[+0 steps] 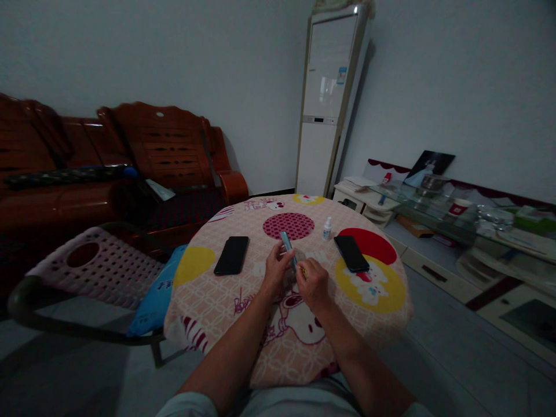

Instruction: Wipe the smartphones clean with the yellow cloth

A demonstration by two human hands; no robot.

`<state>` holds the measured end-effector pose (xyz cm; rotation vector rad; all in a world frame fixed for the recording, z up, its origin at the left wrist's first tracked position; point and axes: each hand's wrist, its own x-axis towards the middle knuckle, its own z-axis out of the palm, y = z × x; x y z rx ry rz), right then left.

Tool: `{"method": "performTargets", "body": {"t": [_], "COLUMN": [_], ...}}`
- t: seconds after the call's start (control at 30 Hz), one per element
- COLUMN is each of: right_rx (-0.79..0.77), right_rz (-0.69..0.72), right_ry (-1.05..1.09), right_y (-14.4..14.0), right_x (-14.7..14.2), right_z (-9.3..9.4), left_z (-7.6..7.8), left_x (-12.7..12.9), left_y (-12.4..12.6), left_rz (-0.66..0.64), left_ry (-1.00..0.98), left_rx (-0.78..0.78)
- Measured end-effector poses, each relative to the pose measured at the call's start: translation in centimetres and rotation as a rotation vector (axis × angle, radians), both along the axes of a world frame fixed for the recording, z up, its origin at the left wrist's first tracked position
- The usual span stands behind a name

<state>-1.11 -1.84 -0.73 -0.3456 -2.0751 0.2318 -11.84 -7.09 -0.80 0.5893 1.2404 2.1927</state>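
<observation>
Left hand [274, 267] pinches a slim pale-blue strip [287, 242], tilted up over the middle of the desk [243, 313]. Right hand [313, 284] is curled just beside it, fingertips nipping something small at the strip's lower end; too small to name. Work looks mid-way, to judge by the grip: strip lifted and handled, nothing set down beside it.

Desk round, draped in soft pink cartoon-print cloth. Glossy black phone [231, 255] lies flat to the left, a second phone [351, 253] flat to the right. Small white dropper bottle [327, 229] stands upright beyond. Perforated plastic chair [87, 266] at left.
</observation>
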Motion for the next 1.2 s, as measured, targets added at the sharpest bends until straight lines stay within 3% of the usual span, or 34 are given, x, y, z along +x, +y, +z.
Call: {"method": "performTargets", "body": {"t": [0.37, 0.67, 1.0, 1.2], "right_rx": [-0.019, 0.022, -0.002, 0.012], "right_rz": [-0.002, -0.002, -0.005, 0.016], "right_ry": [0.024, -0.017, 0.032, 0.001], "right_y": [0.14, -0.15, 0.22, -0.01], "right_x": [-0.44, 0.15, -0.62, -0.02], "right_z": [0.44, -0.37, 0.42, -0.08], "left_z": [0.31, -0.07, -0.1, -0.06], "left_x": [0.29, -0.29, -0.03, -0.13], "left_y": [-0.13, 0.04, 0.01, 0.03], "left_rz": [-0.014, -0.008, -0.008, -0.001], "left_ry": [0.017, -0.053, 0.102, 0.021], "left_rx": [-0.006, 0.011, -0.038, -0.036]}}
